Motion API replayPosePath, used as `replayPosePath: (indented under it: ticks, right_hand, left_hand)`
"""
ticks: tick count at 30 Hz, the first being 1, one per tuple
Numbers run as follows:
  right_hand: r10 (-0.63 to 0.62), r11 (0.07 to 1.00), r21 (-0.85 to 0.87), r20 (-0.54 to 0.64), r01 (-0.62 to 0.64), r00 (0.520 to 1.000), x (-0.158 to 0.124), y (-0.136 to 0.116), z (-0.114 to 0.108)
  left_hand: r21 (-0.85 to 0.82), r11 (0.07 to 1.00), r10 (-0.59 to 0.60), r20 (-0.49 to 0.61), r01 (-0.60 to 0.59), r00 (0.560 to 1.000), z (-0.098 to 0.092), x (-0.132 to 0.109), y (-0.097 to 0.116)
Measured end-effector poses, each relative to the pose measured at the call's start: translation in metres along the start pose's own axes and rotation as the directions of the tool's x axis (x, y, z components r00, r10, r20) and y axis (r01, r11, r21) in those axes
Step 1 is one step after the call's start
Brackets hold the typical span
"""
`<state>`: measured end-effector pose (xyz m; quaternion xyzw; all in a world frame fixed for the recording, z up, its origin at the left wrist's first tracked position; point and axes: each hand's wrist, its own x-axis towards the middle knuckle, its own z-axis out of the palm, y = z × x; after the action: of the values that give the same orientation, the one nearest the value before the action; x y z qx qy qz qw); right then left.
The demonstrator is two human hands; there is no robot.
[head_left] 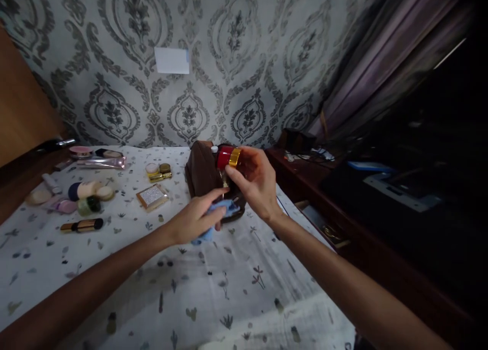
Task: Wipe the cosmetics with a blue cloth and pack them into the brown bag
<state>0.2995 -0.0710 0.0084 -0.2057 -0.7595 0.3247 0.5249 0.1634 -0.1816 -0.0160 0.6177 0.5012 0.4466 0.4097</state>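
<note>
My right hand grips a small red bottle with a gold band and a white tip, held sideways in front of a brown pouch. My left hand is closed on a light blue cloth, just below the bottle and against the pouch's front. Both hands are over a white bedsheet printed with small plants.
Cosmetics lie scattered on the sheet at left: a glittery compact, small gold jars, a black and gold tube, round compacts and a pink tube. A dark wooden cabinet with an open drawer runs along the right.
</note>
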Motion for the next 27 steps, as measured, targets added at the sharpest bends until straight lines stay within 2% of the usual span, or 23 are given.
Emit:
replayPosePath:
  ticks: [2,4,7,10,13,15,17,19,22,27]
  right_hand:
    - [0.012,0.992,-0.128,0.028,-0.008,1.0,0.012,0.009,-0.007]
    - [0.066,0.956,-0.294,0.129,-0.026,0.989,0.021,0.015,-0.015]
    - [0.208,0.827,-0.562,0.296,-0.006,0.932,0.031,0.016,-0.024]
    - [0.324,0.663,-0.732,0.469,0.156,0.822,0.039,0.01,-0.026]
    - [0.41,0.558,-0.756,0.609,0.342,0.679,0.043,0.005,-0.016]
    - [0.506,0.532,-0.761,0.636,0.37,0.582,0.045,0.004,-0.006]
    - [0.595,0.519,-0.783,0.619,0.343,0.513,0.045,0.006,0.003]
    - [0.63,0.512,-0.802,0.594,0.308,0.5,0.043,0.01,0.009]
    - [0.626,0.52,-0.803,0.591,0.293,0.509,0.037,0.017,0.013]
    - [0.621,0.522,-0.809,0.579,0.272,0.528,0.028,0.029,0.013]
  left_hand:
    - [0.26,0.965,0.026,0.074,-0.044,0.997,0.006,0.003,0.0]
    - [0.454,0.889,0.0,0.129,-0.059,0.992,0.012,0.005,-0.004]
    - [0.603,0.792,0.003,0.15,-0.094,0.989,0.017,0.004,-0.016]
    - [0.63,0.77,0.004,0.156,-0.103,0.988,0.02,0.0,-0.024]
    - [0.621,0.779,-0.026,0.174,-0.089,0.984,0.021,-0.002,-0.028]
    - [0.631,0.771,-0.032,0.173,-0.086,0.984,0.023,-0.002,-0.03]
    - [0.642,0.761,-0.029,0.172,-0.09,0.985,0.023,-0.002,-0.033]
    - [0.647,0.756,-0.018,0.175,-0.101,0.984,0.023,-0.002,-0.036]
    - [0.655,0.745,0.015,0.17,-0.124,0.985,0.023,-0.003,-0.037]
    - [0.645,0.755,-0.015,0.196,-0.118,0.981,0.023,-0.004,-0.035]
